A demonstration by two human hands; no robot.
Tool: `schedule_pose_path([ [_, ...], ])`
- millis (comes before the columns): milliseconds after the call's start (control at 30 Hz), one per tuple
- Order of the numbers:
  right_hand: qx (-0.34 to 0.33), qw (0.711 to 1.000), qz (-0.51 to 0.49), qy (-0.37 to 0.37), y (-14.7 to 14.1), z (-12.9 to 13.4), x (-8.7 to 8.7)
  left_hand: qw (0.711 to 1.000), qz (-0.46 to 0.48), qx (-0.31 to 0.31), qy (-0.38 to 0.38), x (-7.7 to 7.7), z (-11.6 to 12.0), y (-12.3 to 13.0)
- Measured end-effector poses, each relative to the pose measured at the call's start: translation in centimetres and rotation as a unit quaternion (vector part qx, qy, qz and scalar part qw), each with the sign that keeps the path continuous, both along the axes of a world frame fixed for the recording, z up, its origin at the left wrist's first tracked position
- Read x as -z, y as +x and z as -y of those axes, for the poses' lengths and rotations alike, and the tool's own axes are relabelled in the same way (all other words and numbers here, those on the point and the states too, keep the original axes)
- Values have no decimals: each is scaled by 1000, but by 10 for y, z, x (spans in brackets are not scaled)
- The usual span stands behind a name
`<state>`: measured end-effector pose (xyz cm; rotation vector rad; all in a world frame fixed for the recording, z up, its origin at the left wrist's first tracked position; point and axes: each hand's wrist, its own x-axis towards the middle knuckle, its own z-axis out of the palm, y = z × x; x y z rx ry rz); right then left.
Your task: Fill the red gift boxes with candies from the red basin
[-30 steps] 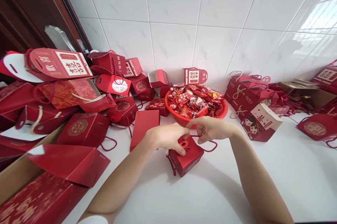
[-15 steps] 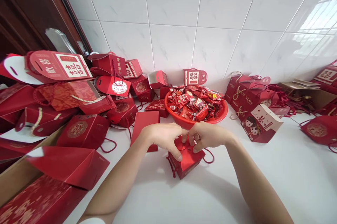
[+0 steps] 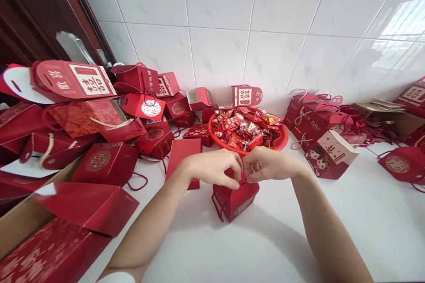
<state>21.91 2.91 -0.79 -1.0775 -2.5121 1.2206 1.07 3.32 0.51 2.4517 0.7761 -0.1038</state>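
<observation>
a: what is the nearest thing on the white tabletop (image 3: 252, 250)?

b: it is the small red box (image 3: 237, 203). it stands on the near side of the basin (image 3: 283, 140), and a dark red cord (image 3: 216, 205) hangs on its side.

a: and how are the left hand (image 3: 217, 168) and the right hand (image 3: 270, 165)?

b: both are at the top of this small red box. the left hand is almost closed, with thumb and fingers pinching the top. the right hand has curled fingers and its thumb is close to them; i cannot tell if it grips the top or only touches it.

a: what is around the basin?

b: to the left of it, a little nearer, is a plain red box (image 3: 181, 154). to the right of it is a box with two cartoon figures (image 3: 330, 154).

a: what does the basin contain?

b: it is heaped with wrapped sweets (image 3: 244, 130), mostly red ones.

a: and farther?

b: just behind the basin, a box with a white panel (image 3: 246, 96) is near the tiled wall (image 3: 219, 1).
</observation>
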Motion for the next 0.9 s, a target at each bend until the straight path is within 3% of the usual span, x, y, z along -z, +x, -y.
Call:
schedule_pose_path([
  [133, -25, 1000, -14, 2, -5, 0, 2, 1000, 6, 3, -19, 5, -3, 0],
  [500, 28, 996, 44, 67, -14, 6, 3, 1000, 20, 2, -8, 7, -5, 0],
  [667, -6, 999, 11, 41, -8, 5, 0, 1000, 15, 4, -8, 6, -5, -1],
  [900, 32, 999, -3, 18, -15, 5, 4, 1000, 19, -4, -16, 4, -4, -2],
])
